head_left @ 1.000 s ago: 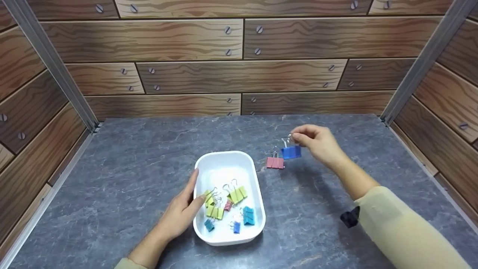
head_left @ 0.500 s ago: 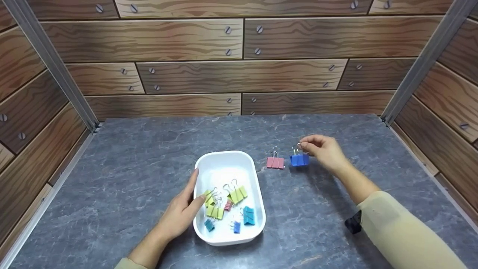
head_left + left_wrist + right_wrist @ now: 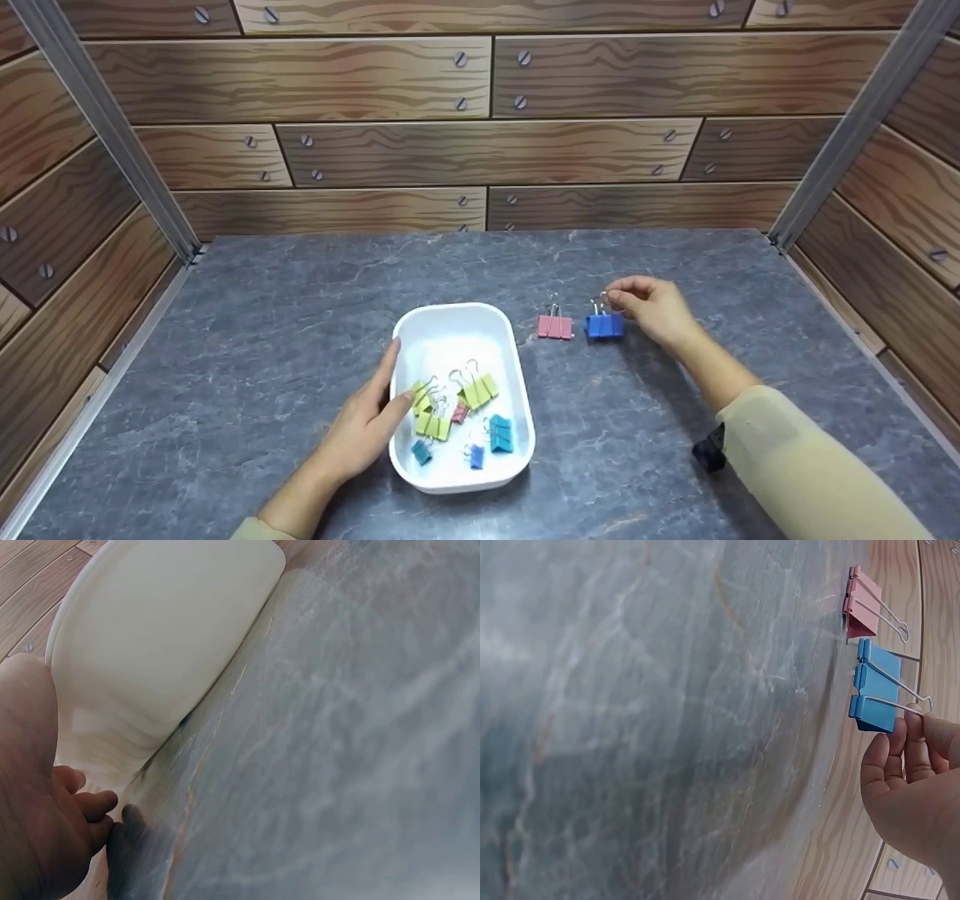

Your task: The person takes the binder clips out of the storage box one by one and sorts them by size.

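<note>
Your right hand (image 3: 656,309) pinches the wire handle of the blue clip (image 3: 604,325) between thumb and fingertips (image 3: 876,757). The blue clip stands on the bench (image 3: 285,315), handles up, at about 2 o'clock from the tray (image 3: 517,390). Whether its base bears full weight on the bench, you cannot tell from these views. The pink clip (image 3: 554,326) stands just beside it, at the blue clip's 9 o'clock, apart from it by a narrow gap. The right wrist view confirms both clips side by side, not touching, with your fingers on the blue clip's handle only.

Your left hand (image 3: 365,427) rests against the tray's long wall at the tray's 9 o'clock. The fingers lie straight along the rim, thumb side toward the tray; this grip is spread, holding nothing. The left wrist view shows the palm and lower fingers by the tray's outer wall (image 3: 150,660).

The tray is white and sits at bench centre, near edge at 6 o'clock. Inside it lie green clips (image 3: 477,391), teal clips (image 3: 499,433), 1 small blue clip (image 3: 473,455) and 1 small pink clip (image 3: 458,413), heaped in the near half.

Wood-print panels (image 3: 480,150) enclose the bench on 3 sides.
</note>
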`<act>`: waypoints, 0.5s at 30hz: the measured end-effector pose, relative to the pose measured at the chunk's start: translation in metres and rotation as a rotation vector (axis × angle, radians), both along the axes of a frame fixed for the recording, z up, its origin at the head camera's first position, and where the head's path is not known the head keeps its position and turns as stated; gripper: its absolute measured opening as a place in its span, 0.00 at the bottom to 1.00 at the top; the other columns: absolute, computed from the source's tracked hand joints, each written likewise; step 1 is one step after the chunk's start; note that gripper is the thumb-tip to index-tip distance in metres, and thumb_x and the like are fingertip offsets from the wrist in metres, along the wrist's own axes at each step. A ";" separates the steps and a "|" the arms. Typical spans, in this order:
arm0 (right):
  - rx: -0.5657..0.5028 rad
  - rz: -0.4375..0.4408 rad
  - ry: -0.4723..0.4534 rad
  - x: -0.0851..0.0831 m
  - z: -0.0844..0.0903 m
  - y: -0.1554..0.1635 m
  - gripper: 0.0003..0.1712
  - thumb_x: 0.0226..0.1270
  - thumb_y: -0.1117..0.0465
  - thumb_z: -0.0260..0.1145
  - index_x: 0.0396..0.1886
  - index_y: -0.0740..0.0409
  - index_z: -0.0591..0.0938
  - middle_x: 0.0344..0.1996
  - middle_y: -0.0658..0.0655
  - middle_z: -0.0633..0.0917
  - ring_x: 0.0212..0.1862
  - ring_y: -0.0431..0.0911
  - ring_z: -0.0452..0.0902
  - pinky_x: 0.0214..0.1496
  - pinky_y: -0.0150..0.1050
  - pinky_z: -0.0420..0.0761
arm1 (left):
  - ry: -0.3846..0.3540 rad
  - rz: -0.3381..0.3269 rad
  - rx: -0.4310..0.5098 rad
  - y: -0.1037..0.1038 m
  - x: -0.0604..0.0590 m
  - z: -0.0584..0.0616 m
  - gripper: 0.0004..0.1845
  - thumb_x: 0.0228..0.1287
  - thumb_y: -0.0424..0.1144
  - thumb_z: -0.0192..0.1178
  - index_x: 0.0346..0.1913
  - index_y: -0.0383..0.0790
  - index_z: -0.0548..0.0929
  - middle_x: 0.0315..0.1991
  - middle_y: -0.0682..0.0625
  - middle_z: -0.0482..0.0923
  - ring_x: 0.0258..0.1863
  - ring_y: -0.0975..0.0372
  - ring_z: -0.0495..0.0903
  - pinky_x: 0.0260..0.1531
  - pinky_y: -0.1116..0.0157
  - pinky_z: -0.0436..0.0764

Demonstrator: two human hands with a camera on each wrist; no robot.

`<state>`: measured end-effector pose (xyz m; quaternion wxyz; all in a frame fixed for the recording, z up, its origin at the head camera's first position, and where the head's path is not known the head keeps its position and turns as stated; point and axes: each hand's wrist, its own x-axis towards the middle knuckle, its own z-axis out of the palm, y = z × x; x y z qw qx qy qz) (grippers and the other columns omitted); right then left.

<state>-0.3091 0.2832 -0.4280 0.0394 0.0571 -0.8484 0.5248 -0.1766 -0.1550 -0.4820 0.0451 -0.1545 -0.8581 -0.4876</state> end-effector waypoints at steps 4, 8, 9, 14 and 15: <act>-0.029 0.008 -0.014 0.000 -0.001 0.000 0.13 0.80 0.67 0.64 0.53 0.77 0.84 0.40 0.59 0.90 0.42 0.42 0.87 0.46 0.34 0.87 | -0.036 -0.004 0.017 0.000 0.000 0.000 0.40 0.82 0.47 0.56 0.88 0.50 0.51 0.83 0.42 0.55 0.80 0.50 0.58 0.77 0.49 0.59; -0.045 0.009 -0.020 0.000 -0.003 0.000 0.13 0.80 0.68 0.64 0.52 0.77 0.84 0.40 0.59 0.90 0.42 0.41 0.87 0.46 0.33 0.87 | -0.064 -0.001 0.023 0.000 0.000 0.000 0.40 0.82 0.47 0.56 0.88 0.51 0.50 0.83 0.43 0.55 0.80 0.52 0.59 0.77 0.51 0.60; -0.039 0.010 -0.019 0.000 -0.003 0.000 0.14 0.80 0.68 0.64 0.52 0.78 0.84 0.40 0.59 0.90 0.41 0.40 0.87 0.46 0.34 0.87 | -0.064 0.003 0.019 0.000 0.000 0.001 0.40 0.82 0.47 0.56 0.88 0.51 0.51 0.83 0.43 0.55 0.80 0.52 0.59 0.77 0.52 0.60; -0.014 -0.004 -0.027 -0.001 -0.005 0.001 0.14 0.79 0.67 0.64 0.53 0.77 0.84 0.39 0.57 0.90 0.39 0.36 0.84 0.46 0.34 0.86 | -0.052 0.016 0.001 0.000 0.000 0.001 0.39 0.82 0.47 0.56 0.88 0.51 0.51 0.83 0.41 0.56 0.80 0.50 0.59 0.77 0.50 0.60; -0.010 -0.006 -0.028 -0.001 -0.005 0.001 0.14 0.79 0.67 0.64 0.53 0.77 0.84 0.39 0.57 0.90 0.39 0.36 0.84 0.46 0.33 0.86 | -0.053 0.017 0.000 0.000 0.000 0.001 0.39 0.82 0.47 0.56 0.88 0.51 0.51 0.83 0.42 0.56 0.80 0.50 0.59 0.77 0.50 0.60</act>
